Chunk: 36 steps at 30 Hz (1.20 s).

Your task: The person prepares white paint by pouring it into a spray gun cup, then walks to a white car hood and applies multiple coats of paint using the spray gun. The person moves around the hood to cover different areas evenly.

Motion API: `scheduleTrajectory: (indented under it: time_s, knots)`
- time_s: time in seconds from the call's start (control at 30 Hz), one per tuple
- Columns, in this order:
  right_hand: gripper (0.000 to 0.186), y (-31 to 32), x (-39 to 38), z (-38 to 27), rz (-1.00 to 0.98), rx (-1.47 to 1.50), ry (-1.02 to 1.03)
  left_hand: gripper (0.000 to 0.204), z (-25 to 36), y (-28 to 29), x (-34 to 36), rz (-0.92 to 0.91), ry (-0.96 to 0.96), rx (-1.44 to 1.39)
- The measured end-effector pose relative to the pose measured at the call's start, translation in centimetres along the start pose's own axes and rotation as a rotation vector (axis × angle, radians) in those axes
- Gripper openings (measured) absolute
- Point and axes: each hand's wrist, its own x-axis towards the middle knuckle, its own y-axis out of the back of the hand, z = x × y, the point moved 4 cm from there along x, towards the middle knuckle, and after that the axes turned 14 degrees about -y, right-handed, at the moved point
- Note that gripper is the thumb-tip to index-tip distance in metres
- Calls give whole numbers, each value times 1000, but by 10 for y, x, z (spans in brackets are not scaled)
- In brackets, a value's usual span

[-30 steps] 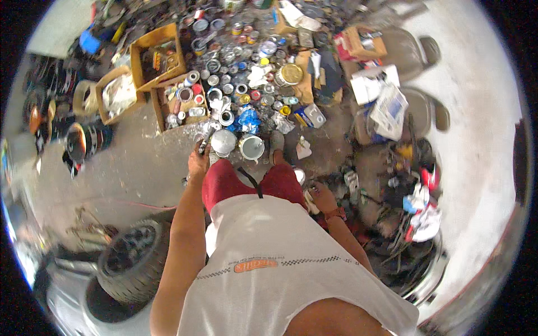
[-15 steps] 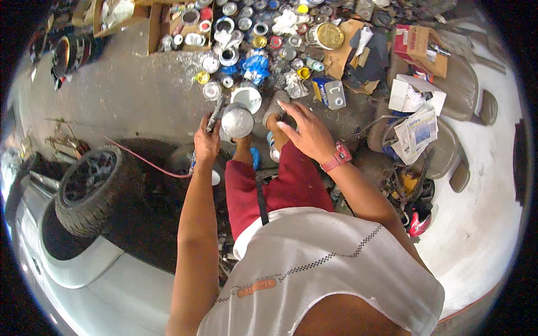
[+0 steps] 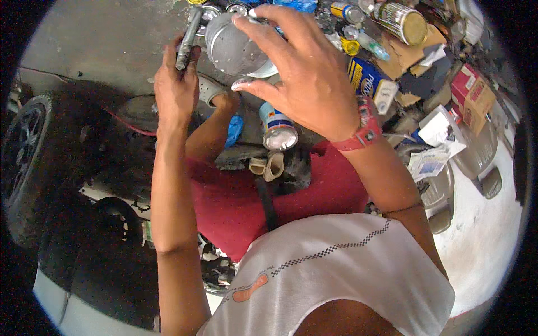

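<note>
Spray gun (image 3: 190,38), gripped in the left hand (image 3: 176,88), is best held level while the spread right hand (image 3: 311,78) steadies its grey cup (image 3: 227,51).

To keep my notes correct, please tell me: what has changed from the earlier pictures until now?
The right hand has moved forward and left, from the person's right side to the grey round container, spread open; contact is unclear. The left hand still holds the metal tool.
</note>
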Motion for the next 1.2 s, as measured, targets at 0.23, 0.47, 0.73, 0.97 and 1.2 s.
scheduleTrajectory:
  time_s: [0.23, 0.47, 0.73, 0.97, 1.2]
  knots:
    - [62, -62, 44, 38, 100, -41, 162, 39, -44, -25, 23, 60, -20, -46]
    - [22, -90, 29, 44, 269, -172, 223, 39, -63, -50, 14, 32, 21, -119]
    - [34, -80, -40, 36, 193, -283, 339, 45, -67, -64, -28, -70, -40, 46]
    - [62, -27, -64, 44, 204, 94, 326, 58, -78, -79, -42, -78, -123, 138]
    - [59, 88, -92, 187, 308, 784, 18, 60, -90, -82, -55, -86, -170, 152]
